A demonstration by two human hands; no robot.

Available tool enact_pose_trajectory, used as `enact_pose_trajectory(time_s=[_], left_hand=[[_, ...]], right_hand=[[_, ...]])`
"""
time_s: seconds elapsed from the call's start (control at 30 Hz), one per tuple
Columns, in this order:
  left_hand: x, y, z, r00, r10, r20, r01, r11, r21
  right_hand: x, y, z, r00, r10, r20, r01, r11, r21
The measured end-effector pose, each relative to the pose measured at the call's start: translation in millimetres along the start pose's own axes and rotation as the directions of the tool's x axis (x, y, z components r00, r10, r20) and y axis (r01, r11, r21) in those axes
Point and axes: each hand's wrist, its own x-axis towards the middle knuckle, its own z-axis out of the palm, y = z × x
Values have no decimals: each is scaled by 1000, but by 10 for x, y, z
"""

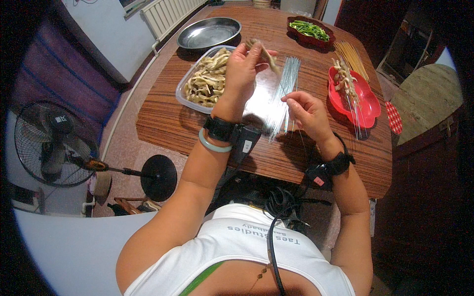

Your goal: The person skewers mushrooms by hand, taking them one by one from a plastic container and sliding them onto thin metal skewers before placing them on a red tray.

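Note:
Between the fingers of my left hand [244,66] is a pale brown strip that looks like oyster mushroom [269,60], raised above the table. My right hand [307,112] pinches a thin metal skewer [283,90], whose upper end meets the strip; whether it pierces it is too small to tell. Left of my left hand, a clear plastic tub [183,100] holds many similar strips [205,79]. A bundle of metal skewers [285,91] lies on the table behind my right hand. On the right, loaded skewers [347,84] rest on a red scalloped plate [368,106].
A steel basin [207,33] stands at the far left of the wooden table [197,143]. A dark red dish [325,45] with cut green vegetables [311,30] is at the far right, near wooden sticks [353,59]. A standing fan [57,143] is on the left.

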Motion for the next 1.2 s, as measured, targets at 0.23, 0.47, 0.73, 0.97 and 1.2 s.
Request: enact_pose_trajectory(time_s=[0.23,0.47,0.73,0.97,1.2], left_hand=[[60,-4,-109,991,78,-113,-72,996,58],[-19,-84,30,1000,4,15,-5,993,122],[-28,-115,43,998,-38,58,29,988,150],[-48,-151,60,992,-81,99,53,965,258],[-79,-137,80,990,-115,79,94,969,229]], right_hand=[[-23,14,9,996,24,89,-16,996,-85],[-17,12,3,999,7,49,-7,1000,-4],[-10,-3,4,1000,4,24,-3,1000,-7],[-1,8,5,1000,-3,2,3,999,-48],[-12,-18,24,1000,24,-4,-24,1000,-20]])
